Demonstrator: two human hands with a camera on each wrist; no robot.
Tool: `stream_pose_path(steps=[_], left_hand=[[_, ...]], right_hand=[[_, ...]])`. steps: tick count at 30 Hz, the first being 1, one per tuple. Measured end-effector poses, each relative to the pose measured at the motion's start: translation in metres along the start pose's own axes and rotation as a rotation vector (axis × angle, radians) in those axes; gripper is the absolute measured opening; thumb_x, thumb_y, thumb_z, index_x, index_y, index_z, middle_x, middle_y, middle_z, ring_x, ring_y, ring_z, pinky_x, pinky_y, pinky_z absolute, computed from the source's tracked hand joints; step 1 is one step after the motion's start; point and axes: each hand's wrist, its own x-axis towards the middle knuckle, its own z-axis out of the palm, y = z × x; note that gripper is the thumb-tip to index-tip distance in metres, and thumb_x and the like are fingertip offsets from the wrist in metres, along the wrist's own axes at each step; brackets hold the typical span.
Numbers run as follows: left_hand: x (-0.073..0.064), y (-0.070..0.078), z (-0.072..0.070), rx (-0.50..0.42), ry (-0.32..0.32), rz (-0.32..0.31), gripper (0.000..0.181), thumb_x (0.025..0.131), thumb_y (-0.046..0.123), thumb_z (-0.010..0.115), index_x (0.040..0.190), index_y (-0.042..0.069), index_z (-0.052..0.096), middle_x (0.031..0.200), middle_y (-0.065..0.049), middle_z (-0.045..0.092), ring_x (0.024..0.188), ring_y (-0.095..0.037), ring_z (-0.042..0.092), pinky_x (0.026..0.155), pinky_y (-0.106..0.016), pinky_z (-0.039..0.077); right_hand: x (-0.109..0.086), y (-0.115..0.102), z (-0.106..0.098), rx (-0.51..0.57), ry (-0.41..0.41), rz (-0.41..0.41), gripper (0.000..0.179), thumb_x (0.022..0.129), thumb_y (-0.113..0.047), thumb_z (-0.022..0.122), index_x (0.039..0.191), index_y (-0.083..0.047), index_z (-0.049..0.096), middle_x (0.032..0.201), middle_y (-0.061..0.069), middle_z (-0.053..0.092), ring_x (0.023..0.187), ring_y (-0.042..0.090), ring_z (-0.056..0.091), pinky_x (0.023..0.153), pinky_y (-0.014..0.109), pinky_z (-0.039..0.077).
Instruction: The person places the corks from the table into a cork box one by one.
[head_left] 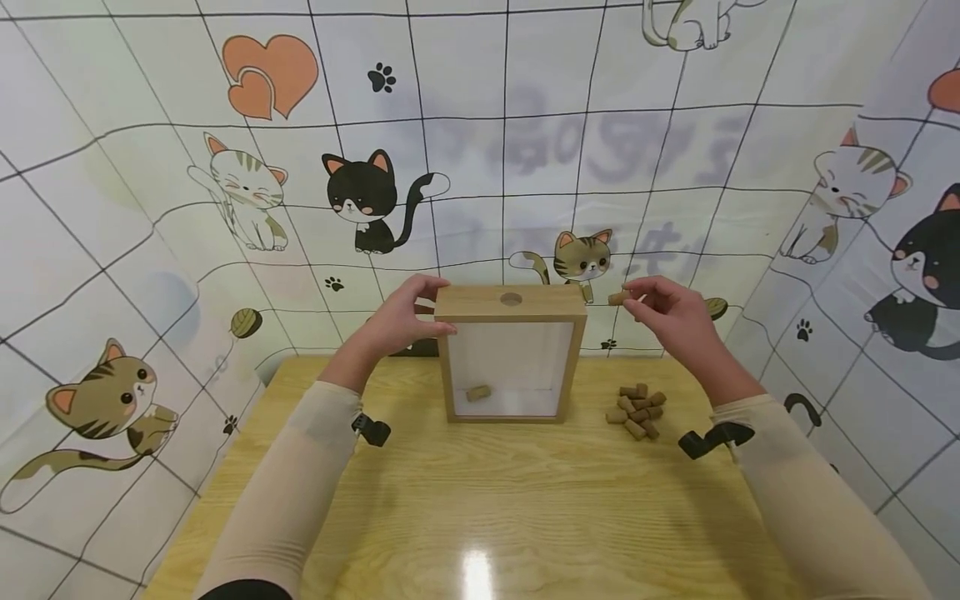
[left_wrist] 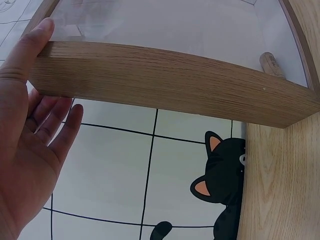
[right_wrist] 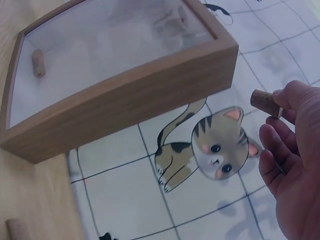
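A wooden-framed box [head_left: 512,306] with a clear front stands upright on the table, a round hole in its top face. Inside, one cork [head_left: 478,392] lies at the bottom left. My left hand [head_left: 401,321] grips the box's upper left corner, thumb on the front edge and fingers behind, as the left wrist view [left_wrist: 37,115] also shows. To the right of the box, my right hand [head_left: 667,312] pinches another cork [right_wrist: 265,103] between thumb and fingertips, raised to about the height of the box's top and apart from it.
A small heap of corks [head_left: 637,410] lies on the wooden table [head_left: 480,500] to the right of the box, below my right hand. Behind the table hangs a white gridded cloth [head_left: 465,183] printed with cats.
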Motion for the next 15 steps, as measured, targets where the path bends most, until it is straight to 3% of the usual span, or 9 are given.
stream_pose_path(steps=[8, 15], left_hand=[[-0.001, 0.001, -0.001, 0.010, 0.001, -0.021, 0.083, 0.089, 0.024, 0.097, 0.158, 0.014, 0.051, 0.143, -0.009, 0.055, 0.131, -0.039, 0.062, 0.102, -0.051, 0.061], [-0.001, 0.001, 0.000, 0.016, 0.005, -0.025, 0.084, 0.089, 0.026, 0.097, 0.159, 0.015, 0.050, 0.142, -0.008, 0.056, 0.131, -0.039, 0.062, 0.101, -0.050, 0.062]], right_hand=[[0.025, -0.038, 0.016, 0.038, -0.067, -0.133, 0.029, 0.108, -0.010, 0.073, 0.136, -0.005, 0.068, 0.106, 0.009, 0.069, 0.080, 0.018, 0.058, 0.067, 0.028, 0.044], [0.038, -0.058, 0.033, 0.013, -0.157, -0.142, 0.021, 0.109, -0.014, 0.074, 0.128, -0.007, 0.072, 0.101, 0.012, 0.070, 0.081, 0.022, 0.059, 0.067, 0.030, 0.046]])
